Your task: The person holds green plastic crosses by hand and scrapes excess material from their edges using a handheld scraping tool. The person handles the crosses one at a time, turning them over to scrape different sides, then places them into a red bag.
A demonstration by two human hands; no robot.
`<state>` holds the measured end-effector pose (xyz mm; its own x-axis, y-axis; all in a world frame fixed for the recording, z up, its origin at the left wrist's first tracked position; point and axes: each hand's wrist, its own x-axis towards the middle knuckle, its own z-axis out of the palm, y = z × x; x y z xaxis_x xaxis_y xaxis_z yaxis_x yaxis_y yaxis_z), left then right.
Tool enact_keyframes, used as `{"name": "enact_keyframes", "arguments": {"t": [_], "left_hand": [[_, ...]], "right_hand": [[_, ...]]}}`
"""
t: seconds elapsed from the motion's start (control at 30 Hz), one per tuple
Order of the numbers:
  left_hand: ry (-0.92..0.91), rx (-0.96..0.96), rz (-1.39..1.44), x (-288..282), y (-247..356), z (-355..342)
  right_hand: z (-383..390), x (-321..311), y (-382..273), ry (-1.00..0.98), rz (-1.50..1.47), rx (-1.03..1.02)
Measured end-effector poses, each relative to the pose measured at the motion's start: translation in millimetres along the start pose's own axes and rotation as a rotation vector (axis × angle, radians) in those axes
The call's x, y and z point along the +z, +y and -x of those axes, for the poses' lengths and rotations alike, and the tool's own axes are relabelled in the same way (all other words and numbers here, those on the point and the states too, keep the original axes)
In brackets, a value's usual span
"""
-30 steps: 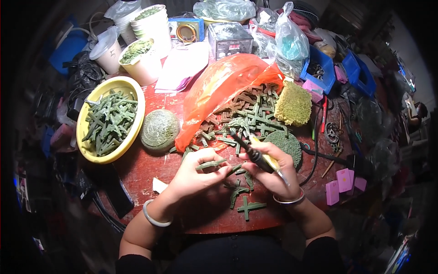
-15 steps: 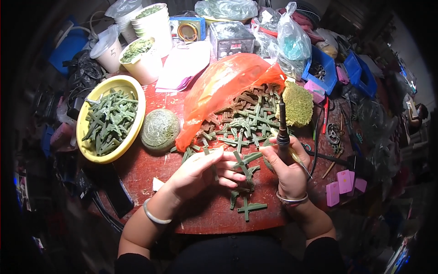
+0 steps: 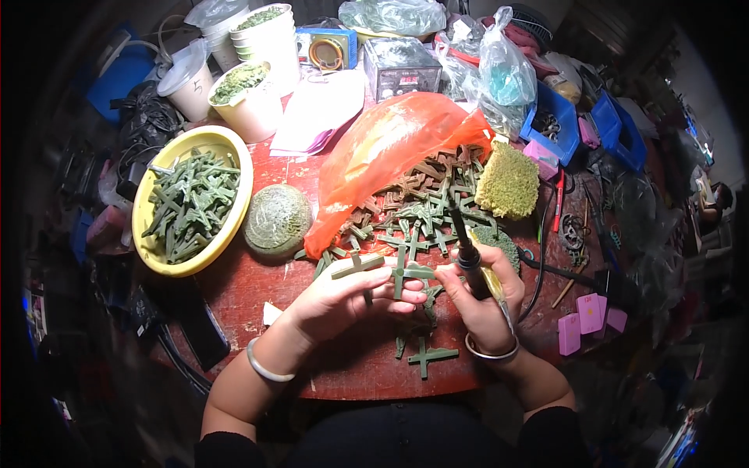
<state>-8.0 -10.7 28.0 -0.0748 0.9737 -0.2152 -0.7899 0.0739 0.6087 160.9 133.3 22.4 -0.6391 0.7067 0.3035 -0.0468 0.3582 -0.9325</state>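
My left hand (image 3: 328, 303), palm partly upturned, pinches a green cross (image 3: 356, 266) by the thumb. A second green cross (image 3: 400, 274) stands over its fingertips; my right thumb and forefinger touch that one's right arm. In my right hand (image 3: 490, 313) is a black pen-shaped tool (image 3: 470, 257) with a thin tip pointing up and away. Along the same palm lies a slim tool with a yellowish handle (image 3: 495, 287). Below the hands one more green cross (image 3: 424, 356) lies on the red table (image 3: 359, 374). Beyond them spreads a heap of green and brown crosses (image 3: 425, 210).
An orange-red plastic bag (image 3: 378, 144) partly covers the heap. At left stand a yellow bowl (image 3: 243, 207) of green crosses and a round speckled block (image 3: 276, 222). A yellow sponge (image 3: 507, 181), pink blocks (image 3: 591, 312) and a dark cable (image 3: 537, 292) are at right.
The cross at my left thumb has swung up into plain view. The second cross has turned more upright. My right hand has tipped the black tool leftward.
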Motion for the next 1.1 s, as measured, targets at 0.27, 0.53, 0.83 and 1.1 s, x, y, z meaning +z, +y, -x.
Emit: {"name": "enact_keyframes", "arguments": {"t": [0.27, 0.53, 0.83, 1.1], "left_hand": [[0.172, -0.096, -0.461, -11.2, -3.6, 3.8], [0.135, 0.293, -0.877, -2.7, -27.8, -6.5], [-0.161, -0.179, -0.441, 0.3, 5.7, 6.4], [0.119, -0.192, -0.733, 1.6, -2.9, 3.5]], "right_hand": [[-3.6, 6.0, -4.2, -0.056, -0.303, 0.067], [-10.4, 0.4, 7.7, 0.026, -0.038, -0.01], [-13.0, -14.2, -4.6, -0.406, 0.44, -0.114], [-6.1, -8.1, -0.1, -0.407, 0.479, -0.093]]}}
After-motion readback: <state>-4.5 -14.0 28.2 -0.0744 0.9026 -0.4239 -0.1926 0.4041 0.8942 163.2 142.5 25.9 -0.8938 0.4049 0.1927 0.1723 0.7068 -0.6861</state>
